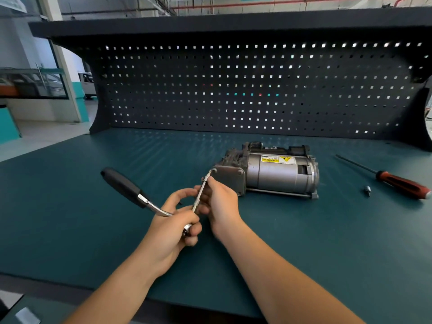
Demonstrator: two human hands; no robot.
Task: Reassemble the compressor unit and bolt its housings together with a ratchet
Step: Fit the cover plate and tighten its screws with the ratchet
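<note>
The grey compressor unit [268, 170] lies on its side on the green bench top [304, 242], its square end plate facing me. A ratchet [131, 190] with a black handle sticks out to the upper left. My left hand [173, 225] grips the ratchet's head. A thin extension bar [203, 187] runs from the head up to a bolt at the top left corner of the end plate. My right hand [218, 202] pinches this bar near its middle.
A screwdriver [397, 182] with a red and black handle lies at the right of the bench. A small loose socket bit [367, 191] sits just left of it. A dark pegboard [257, 90] stands along the back edge.
</note>
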